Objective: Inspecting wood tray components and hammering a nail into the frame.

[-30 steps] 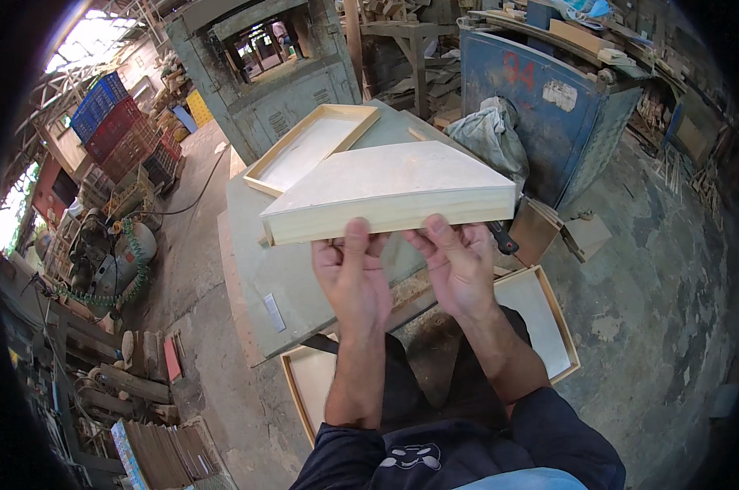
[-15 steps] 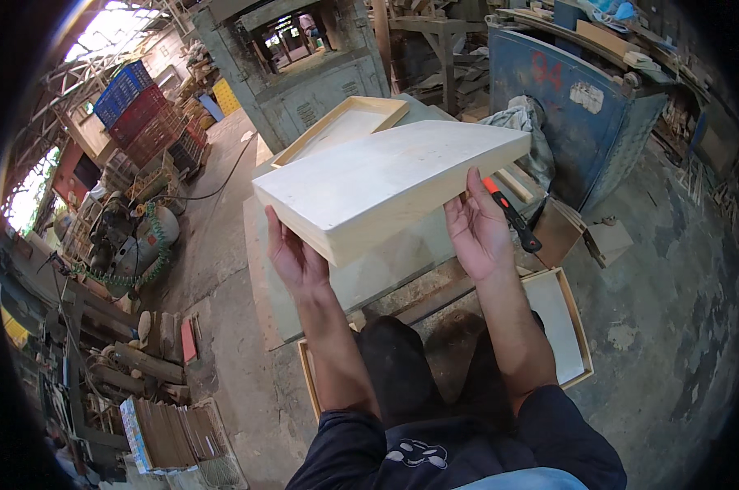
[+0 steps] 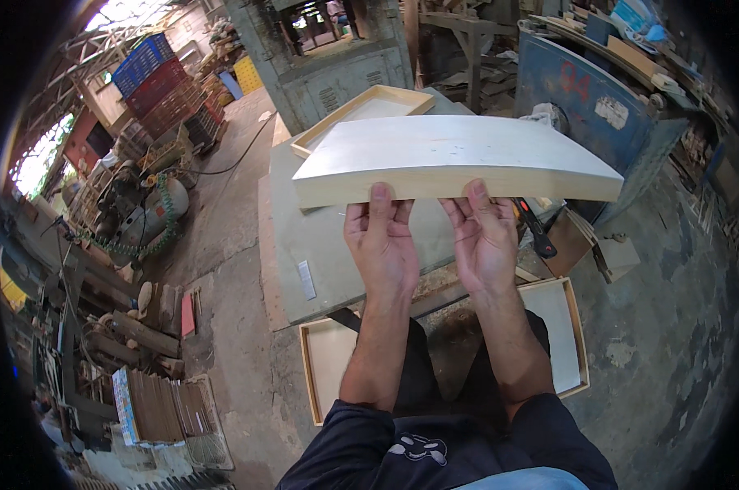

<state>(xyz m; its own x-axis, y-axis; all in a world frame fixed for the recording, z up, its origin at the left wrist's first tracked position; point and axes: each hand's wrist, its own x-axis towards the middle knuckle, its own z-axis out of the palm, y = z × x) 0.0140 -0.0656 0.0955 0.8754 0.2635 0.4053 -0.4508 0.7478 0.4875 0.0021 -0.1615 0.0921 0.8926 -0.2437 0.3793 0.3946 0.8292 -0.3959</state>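
A shallow wooden tray (image 3: pixel 459 145), its white flat bottom facing up and its pale wood side toward me, is held in the air over the work table. My left hand (image 3: pixel 383 237) grips the near side left of its middle, thumb on the outer face and fingers underneath. My right hand (image 3: pixel 481 237) grips the same side a little farther right in the same way. Behind the held tray, a second wooden tray (image 3: pixel 369 106) lies on the table with its inside up. Just right of my right hand is a black and orange utility knife (image 3: pixel 536 229), partly hidden by the held tray.
The greenish table top (image 3: pixel 320 253) bears a small white slip (image 3: pixel 306 279). On the floor, one wooden tray (image 3: pixel 578 327) stands by my right leg and another (image 3: pixel 308 359) by my left. A blue metal cabinet (image 3: pixel 582 106) stands at the right, an air compressor (image 3: pixel 145 216) at the left.
The tray has turned so one long side faces me, and it has shifted right. My left hand has moved from its left corner to the near side, close to my right hand.
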